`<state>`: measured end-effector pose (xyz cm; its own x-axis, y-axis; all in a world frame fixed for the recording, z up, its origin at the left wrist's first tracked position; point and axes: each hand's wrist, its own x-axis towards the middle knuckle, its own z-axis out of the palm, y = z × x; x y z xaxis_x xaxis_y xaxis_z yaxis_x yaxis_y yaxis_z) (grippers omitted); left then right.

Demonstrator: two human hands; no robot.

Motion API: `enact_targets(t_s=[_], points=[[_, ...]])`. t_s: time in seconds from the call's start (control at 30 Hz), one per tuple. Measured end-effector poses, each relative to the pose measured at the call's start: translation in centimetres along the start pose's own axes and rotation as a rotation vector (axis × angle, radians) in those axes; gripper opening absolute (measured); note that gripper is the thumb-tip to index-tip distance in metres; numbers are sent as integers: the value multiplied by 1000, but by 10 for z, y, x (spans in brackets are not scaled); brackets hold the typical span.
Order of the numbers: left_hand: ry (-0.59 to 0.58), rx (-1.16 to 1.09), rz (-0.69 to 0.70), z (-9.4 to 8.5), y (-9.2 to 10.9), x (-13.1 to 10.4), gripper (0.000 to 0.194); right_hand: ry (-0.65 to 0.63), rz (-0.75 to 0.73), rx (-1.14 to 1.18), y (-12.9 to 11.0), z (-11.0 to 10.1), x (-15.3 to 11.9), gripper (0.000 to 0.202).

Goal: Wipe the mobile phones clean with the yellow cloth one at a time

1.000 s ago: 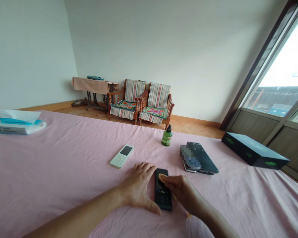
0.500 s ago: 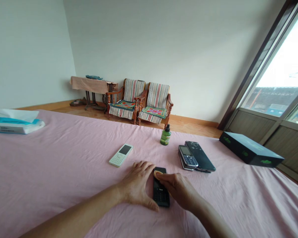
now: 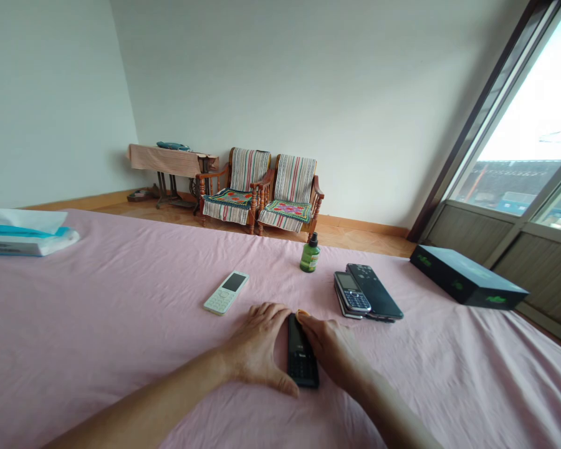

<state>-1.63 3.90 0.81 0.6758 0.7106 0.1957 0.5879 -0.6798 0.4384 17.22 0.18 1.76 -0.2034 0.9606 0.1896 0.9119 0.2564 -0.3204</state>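
A black keypad phone (image 3: pixel 303 362) lies face up on the pink cloth (image 3: pixel 135 293). Along its left side is my left hand (image 3: pixel 258 349), thumb and fingers spread around the phone's edge, with its fingertips near the top and its thumb near the bottom. My right hand (image 3: pixel 337 354) is at the phone's upper right edge, closed on a small orange-yellow item (image 3: pixel 302 313), mostly hidden by the fingers. A white keypad phone (image 3: pixel 226 293) rests beyond my left hand. To the right are a silver-and-black keypad phone (image 3: pixel 353 293) and a large dark phone (image 3: pixel 378 293).
A green bottle (image 3: pixel 310 254) stands beyond the phones. A black box (image 3: pixel 467 277) sits at the right edge, and a tissue pack (image 3: pixel 32 240) at the far left. Two wooden chairs (image 3: pixel 287 187) and a cloth-covered table (image 3: pixel 163 159) are by the wall.
My right hand has moved the orange-yellow item up to the phone's top right corner, uncovering more of the screen. My left hand stays in place. The view has shifted slightly.
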Motion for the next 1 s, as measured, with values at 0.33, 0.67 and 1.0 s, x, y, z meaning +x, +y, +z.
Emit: enact_targets(t_s=[0.33,0.67,1.0], points=[[86,27,-40,4,6,-1,88,-25,-13,-184,-15,7,4,28],[72,23,-85,2,10,0,88,-2,20,-53,-15,7,11,31],[33,13,-99,0,11,-2,94,69,35,-52,2,25,-1,35]])
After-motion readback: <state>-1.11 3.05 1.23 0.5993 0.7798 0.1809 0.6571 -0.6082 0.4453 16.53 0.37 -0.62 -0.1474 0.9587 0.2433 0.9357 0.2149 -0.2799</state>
